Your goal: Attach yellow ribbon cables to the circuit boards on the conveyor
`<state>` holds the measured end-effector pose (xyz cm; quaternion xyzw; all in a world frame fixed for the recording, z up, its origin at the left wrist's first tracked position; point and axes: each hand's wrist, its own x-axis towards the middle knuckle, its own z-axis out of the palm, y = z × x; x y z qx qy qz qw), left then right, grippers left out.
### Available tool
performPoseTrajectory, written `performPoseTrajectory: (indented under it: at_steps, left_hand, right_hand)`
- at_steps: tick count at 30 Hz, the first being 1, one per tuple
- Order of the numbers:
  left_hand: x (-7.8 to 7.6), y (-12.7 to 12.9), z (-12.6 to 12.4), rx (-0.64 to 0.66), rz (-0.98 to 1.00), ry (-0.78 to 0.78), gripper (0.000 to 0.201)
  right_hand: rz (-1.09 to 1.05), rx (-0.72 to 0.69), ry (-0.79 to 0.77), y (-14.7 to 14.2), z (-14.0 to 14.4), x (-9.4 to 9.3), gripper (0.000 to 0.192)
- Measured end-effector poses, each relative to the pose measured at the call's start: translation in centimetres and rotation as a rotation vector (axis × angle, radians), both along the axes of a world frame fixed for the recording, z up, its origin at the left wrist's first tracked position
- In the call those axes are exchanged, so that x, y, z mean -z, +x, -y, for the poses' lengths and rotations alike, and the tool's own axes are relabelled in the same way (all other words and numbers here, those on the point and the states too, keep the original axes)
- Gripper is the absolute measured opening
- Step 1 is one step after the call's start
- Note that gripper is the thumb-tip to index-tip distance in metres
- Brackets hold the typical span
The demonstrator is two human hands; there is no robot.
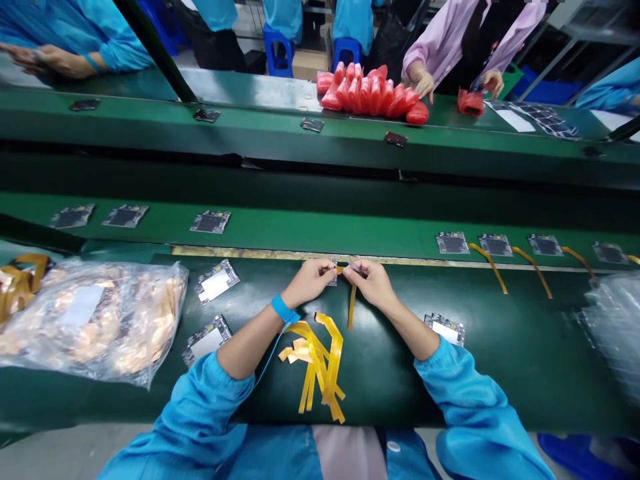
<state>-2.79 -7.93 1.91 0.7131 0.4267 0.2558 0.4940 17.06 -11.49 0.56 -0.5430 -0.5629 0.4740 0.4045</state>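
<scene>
The right hand (374,283) has its grip closed, thumb and fingers pinching the upper end of a flat golden-yellow ribbon cable (352,308), whose tail runs down onto the desk (385,380). The left hand (315,280) meets it, fingertips at the cable's orange end and over a small grey circuit board (333,283); how firmly this grip holds either, I cannot tell. A bright blue strap (284,309) with a thin cord circles the left wrist.

Nearer the body, between the forearms, lies a loose pile of yellow ribbon cables (330,363). Two grey boards with white labels (217,283) sit left of the left forearm; another white-labelled board (445,330) is partly hidden by the right arm. Farther left rests a clear plastic bag of copper-coloured pieces (143,320); at the right edge, blurred, is transparent plastic packaging (617,320).

Beyond the desk, a green strip (325,233) carries grey boards, three at left and four at right, the latter with yellow cables beside them. Across it, a pink-sleeved co-worker touches red wrapped bundles (370,93).
</scene>
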Motion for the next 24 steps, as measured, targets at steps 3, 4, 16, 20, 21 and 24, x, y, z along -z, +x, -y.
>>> performPoseTrajectory:
  at_steps: [3,4,16,20,21,24]
  left_hand:
    - [-0.8,-0.8,0.3,-0.034,-0.142,0.195,0.02]
    - [-1.1,-1.1,0.6,-0.036,-0.211,0.295,0.021]
    - [-0.1,-3.1,4.5,0.27,-0.575,0.701,0.038]
    - [0.3,-3.1,4.8,0.263,-0.572,0.666,0.042]
    - [0.4,-3.1,4.8,0.26,-0.565,0.658,0.043]
    - [0.6,-3.2,4.8,0.252,-0.553,0.649,0.044]
  right_hand:
    - [0.04,0.023,0.011,0.3,-0.1,0.3,0.033]
    - [0.073,0.028,0.014,0.4,-0.1,0.4,0.031]
    - [0.36,0.035,-0.016,0.5,0.3,0.4,0.016]
    - [0.412,0.044,-0.033,0.3,0.3,0.1,0.014]
    - [0.424,0.046,-0.035,0.3,0.4,0.0,0.014]
    - [0.442,0.046,-0.04,0.3,0.4,-0.1,0.013]
